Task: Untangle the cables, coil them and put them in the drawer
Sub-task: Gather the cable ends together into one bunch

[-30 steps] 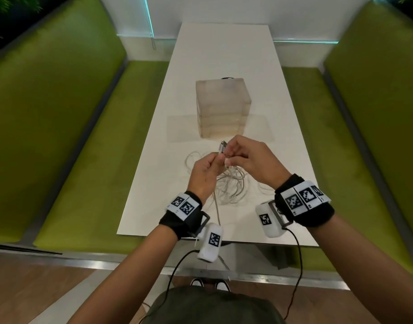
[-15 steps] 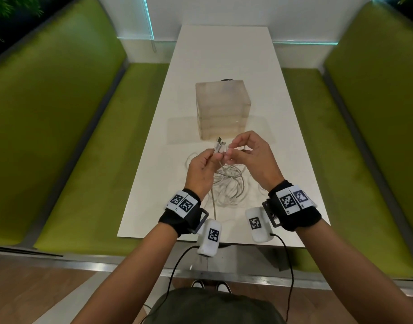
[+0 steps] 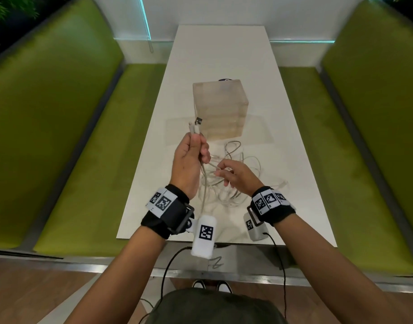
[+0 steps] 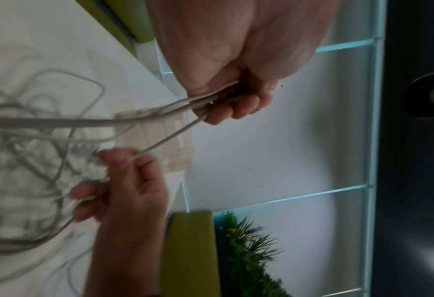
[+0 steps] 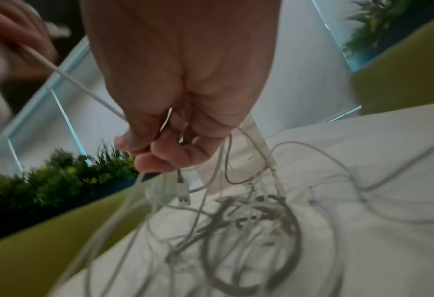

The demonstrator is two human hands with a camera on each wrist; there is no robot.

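- Head view: left hand [image 3: 189,157] is raised and curled round cable ends, connectors [image 3: 196,127] protruding above the fist.
- Right hand [image 3: 233,175] sits lower, fingers pinching strands of the cables [image 3: 236,164], which lie tangled on the surface [image 3: 224,54] just before the drawer unit [image 3: 220,108].
- Judgement: untangling is in hand; coiling not begun.
- Next move calls for drawing one strand free without tightening knots.

Both forearms bare, lower half of the frame. Each wrist wears a black fabric wrist strap [image 3: 168,213] with white square-coded marker tags [image 3: 160,201]. Below each hangs a white rounded camera pod [image 3: 203,235], marker-tagged too, trailing a thin black wire [image 3: 164,272]. Dark olive garment [image 3: 215,307] at bottom centre.
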